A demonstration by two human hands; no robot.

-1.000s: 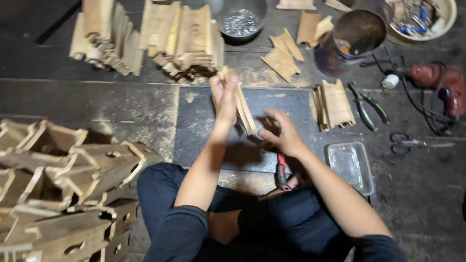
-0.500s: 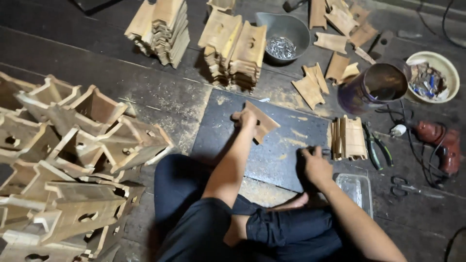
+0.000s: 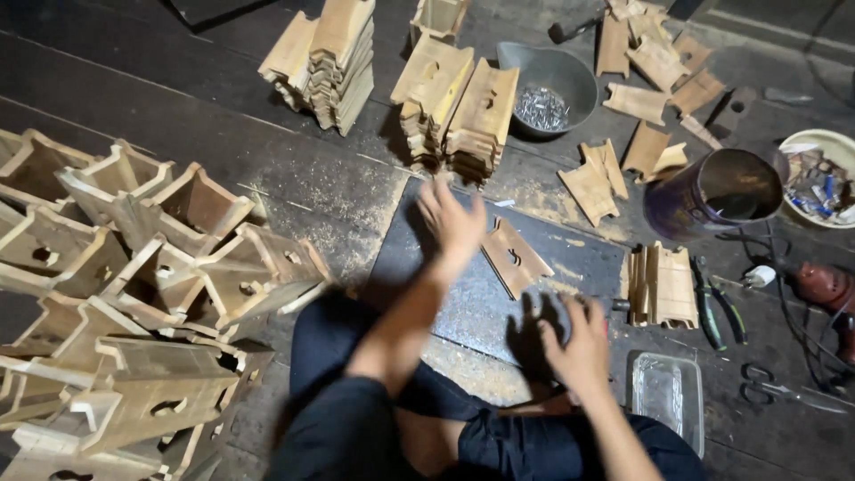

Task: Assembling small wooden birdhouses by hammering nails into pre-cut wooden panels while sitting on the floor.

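Observation:
My left hand [image 3: 450,218] hovers open and blurred over the dark mat [image 3: 427,267], fingers spread and holding nothing. Just right of it a flat wooden piece with a cut-out slot [image 3: 515,258] lies on the mat. My right hand [image 3: 579,338] rests lower right on the mat, fingers curled around what looks like a small tool; a dark stub [image 3: 614,305] sticks out past the knuckles. The rest of that tool is hidden by the hand. My legs in dark trousers fill the bottom centre.
Wooden box frames [image 3: 134,294] pile up at left. Stacks of cut wood [image 3: 459,102] stand behind the mat, a small stack [image 3: 663,285] to its right. Also nearby: nail bowl [image 3: 543,107], purple bucket [image 3: 712,191], pliers [image 3: 712,307], scissors [image 3: 775,387], clear tray [image 3: 668,392], red drill [image 3: 828,285].
My left hand let go of the wooden pieces it held up; one now lies flat on the mat. My right hand moved down and right. The view swung left.

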